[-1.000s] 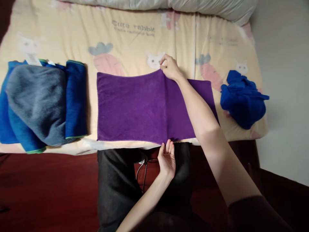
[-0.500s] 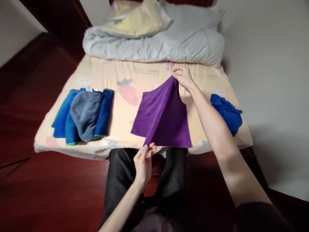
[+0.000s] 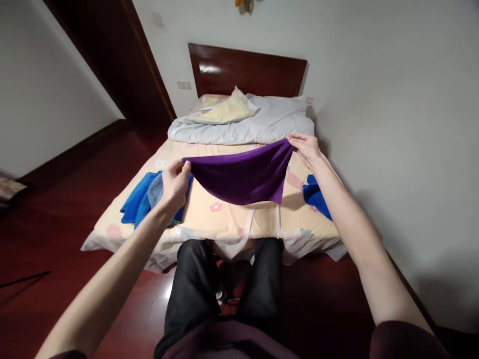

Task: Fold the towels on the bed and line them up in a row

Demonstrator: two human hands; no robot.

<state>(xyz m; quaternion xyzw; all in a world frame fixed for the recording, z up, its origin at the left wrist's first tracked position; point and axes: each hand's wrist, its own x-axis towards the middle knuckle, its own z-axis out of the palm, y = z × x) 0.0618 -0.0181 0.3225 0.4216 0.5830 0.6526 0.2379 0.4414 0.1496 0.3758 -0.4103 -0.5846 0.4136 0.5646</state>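
I hold a purple towel in the air above the foot of the bed, stretched between both hands and sagging in the middle. My left hand is closed on its left corner, just in front of the stacked blue and grey towels. My right hand pinches the right corner, higher and farther out, above a crumpled blue cloth lying on the right side of the mattress.
The bed has a pale yellow sheet with cartoon prints. A grey duvet and pillows are heaped at the dark wooden headboard. My dark trousers stand at the bed's near edge on a dark red floor. White walls are close on the right.
The purple towel has been lifted off the mattress. My left hand rose and swung left with one corner, my right hand rose with the other. The view tilted up to show the whole room.
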